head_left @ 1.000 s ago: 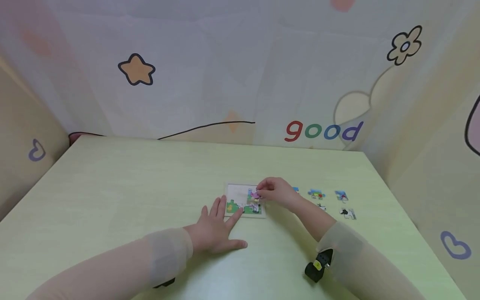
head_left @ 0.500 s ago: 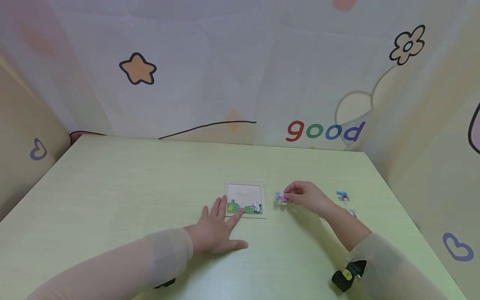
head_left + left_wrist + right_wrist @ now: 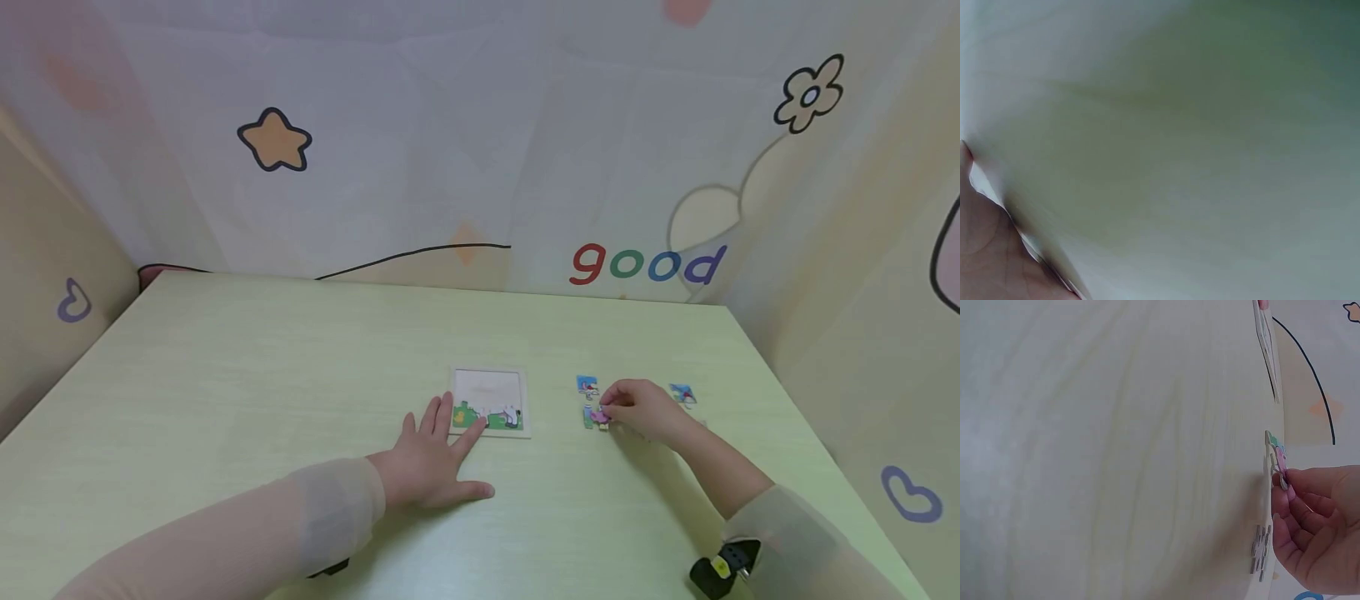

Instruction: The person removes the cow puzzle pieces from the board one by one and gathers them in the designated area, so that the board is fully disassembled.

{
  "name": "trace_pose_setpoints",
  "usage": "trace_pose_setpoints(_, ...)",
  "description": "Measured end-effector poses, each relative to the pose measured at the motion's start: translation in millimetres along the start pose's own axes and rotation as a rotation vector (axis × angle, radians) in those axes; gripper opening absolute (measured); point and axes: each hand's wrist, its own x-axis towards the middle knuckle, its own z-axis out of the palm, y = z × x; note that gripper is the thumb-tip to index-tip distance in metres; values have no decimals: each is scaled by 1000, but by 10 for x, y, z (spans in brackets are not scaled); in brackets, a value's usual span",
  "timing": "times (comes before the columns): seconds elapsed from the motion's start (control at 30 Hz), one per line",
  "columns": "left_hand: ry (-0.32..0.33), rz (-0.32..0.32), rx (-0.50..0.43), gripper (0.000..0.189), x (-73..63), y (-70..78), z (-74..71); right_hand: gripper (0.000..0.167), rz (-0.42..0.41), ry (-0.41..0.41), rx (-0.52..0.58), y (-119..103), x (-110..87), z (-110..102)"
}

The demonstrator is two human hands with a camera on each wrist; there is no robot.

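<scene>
In the head view my left hand (image 3: pixel 431 457) lies spread on the table, its fingertips on the lower left part of a square puzzle board (image 3: pixel 489 385). A strip of fitted pieces showing green grass and a white animal runs along the board's bottom; the upper part is bare. To the right of the board, my right hand (image 3: pixel 645 408) pinches a pink and green jigsaw piece (image 3: pixel 592 417) between thumb and fingertips, close over the table. The right wrist view shows the same jigsaw piece (image 3: pixel 1277 456) by its edge, at the fingertips. The left wrist view is mostly blurred sleeve and tabletop.
A blue jigsaw piece (image 3: pixel 587 384) lies just beyond the held one, and another blue piece (image 3: pixel 682 393) lies farther right. More loose pieces (image 3: pixel 1260 550) show beneath the right hand in its wrist view. Printed cloth walls (image 3: pixel 405 150) stand behind and beside the table (image 3: pixel 247 375).
My right hand has carried the pink jigsaw piece from over the board rightward to the loose pieces. The blue piece there has come into view. My left hand has stayed put.
</scene>
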Motion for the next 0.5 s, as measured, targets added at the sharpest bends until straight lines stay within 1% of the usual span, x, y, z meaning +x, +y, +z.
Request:
trace_pose_setpoints(0.13, 9, -2, 6, 87, -12, 2, 29, 8, -3, 0, -20, 24, -19, 34)
trace_pose_setpoints(0.3, 5, -3, 20, 87, 20, -5, 52, 9, -10, 7, -44, 14, -36, 46)
trace_pose_setpoints(0.5, 0, -4, 30, 88, 72, -28, 71, 12, 18, 31, -48, -79, 3, 41)
